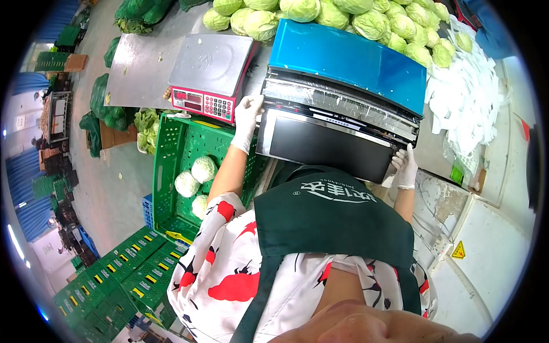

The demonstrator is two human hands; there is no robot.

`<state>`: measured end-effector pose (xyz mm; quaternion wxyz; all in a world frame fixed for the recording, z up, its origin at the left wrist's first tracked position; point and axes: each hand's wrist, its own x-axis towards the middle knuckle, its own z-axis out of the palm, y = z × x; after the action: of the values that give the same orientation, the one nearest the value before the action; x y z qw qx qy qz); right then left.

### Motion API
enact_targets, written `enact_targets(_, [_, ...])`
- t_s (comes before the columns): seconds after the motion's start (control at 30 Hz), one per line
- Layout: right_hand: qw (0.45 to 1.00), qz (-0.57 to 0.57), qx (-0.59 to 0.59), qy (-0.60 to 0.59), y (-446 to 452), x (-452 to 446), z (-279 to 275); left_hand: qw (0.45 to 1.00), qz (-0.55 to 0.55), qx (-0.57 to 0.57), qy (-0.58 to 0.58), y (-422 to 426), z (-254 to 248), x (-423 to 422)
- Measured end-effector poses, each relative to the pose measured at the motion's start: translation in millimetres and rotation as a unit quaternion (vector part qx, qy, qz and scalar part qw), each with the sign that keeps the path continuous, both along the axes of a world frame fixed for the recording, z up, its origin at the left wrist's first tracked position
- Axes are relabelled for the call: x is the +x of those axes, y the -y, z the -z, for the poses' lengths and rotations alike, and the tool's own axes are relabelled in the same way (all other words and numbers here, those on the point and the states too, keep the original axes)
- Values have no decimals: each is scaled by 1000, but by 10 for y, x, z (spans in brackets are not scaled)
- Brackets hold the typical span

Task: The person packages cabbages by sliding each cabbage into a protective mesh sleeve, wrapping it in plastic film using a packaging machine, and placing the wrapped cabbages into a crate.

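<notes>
My left hand (pixel 247 119), in a white glove, is at the left end of a film wrapping machine (pixel 337 134), its fingers closed at the edge. At the machine's right end is my right hand (pixel 405 167), also gloved, with fingers bent together near the corner. Whatever either hand pinches is too thin or hidden to make out. The machine has a blue top cover (pixel 349 63), a shiny strip of clear film (pixel 337 94) below it and a dark flat plate (pixel 329 148) nearest my apron.
A red scale (pixel 209 68) stands left of the machine. Below it, a green crate (pixel 166 177) holds several netted round vegetables (pixel 204 169). Cabbages (pixel 326 14) are piled behind; white netting strips (pixel 466 97) lie at right. Stacked green crates (pixel 114 274) stand at lower left.
</notes>
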<state>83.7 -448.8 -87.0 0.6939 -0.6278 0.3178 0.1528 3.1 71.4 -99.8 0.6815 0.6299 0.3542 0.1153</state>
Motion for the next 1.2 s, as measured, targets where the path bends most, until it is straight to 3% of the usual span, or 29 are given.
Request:
enact_targets(0.2, [1000, 5, -3, -1, -15, 1, -3, 1000, -11, -10, 11, 41, -79, 8])
enact_targets(0.27, [1000, 9, -4, 1, -25, -16, -42, 998, -15, -65, -5, 63, -165, -37])
enact_targets(0.33, [1000, 11, -2, 2, -36, -18, -59, 986, -57, -148, 52, 24, -17, -98])
enact_targets(0.4, [1000, 9, 0, 5, -46, -17, -43, 995, -53, -77, 40, 102, -109, -129])
enact_targets(0.43, [1000, 13, -2, 6, -88, -19, -58, 995, -36, 90, 3, 158, -147, -160])
enact_targets(0.47, [1000, 26, -7, 7, -99, -41, -82, 993, -35, 112, -4, 242, -226, -195])
enact_targets(0.5, [1000, 21, -9, 13, -109, -53, -94, 974, -28, 214, 74, 413, -366, -199])
enact_targets(0.53, [999, 22, -13, 20, -130, -56, -105, 916, 1, 397, 54, 459, -349, -223])
enact_targets(0.6, [998, 48, -20, 16, -161, -72, -106, 861, 121, 485, 97, 667, -468, -257])
enact_targets(0.67, [997, 71, -12, 41, -220, -100, -109, 797, 224, 535, 167, 923, -536, -221])
enact_targets(0.83, [993, 88, 5, 77, -232, -172, -67, 730, 377, 540, 184, 1550, -711, -43])
enact_targets(1.07, [985, 121, 64, 106, -233, -210, -27, 671, 446, 545, 232, 1872, -750, 214])
enact_targets(1.2, [989, 109, -9, 104, -345, -164, -144, 616, 475, 584, 233, 2033, -741, 282])
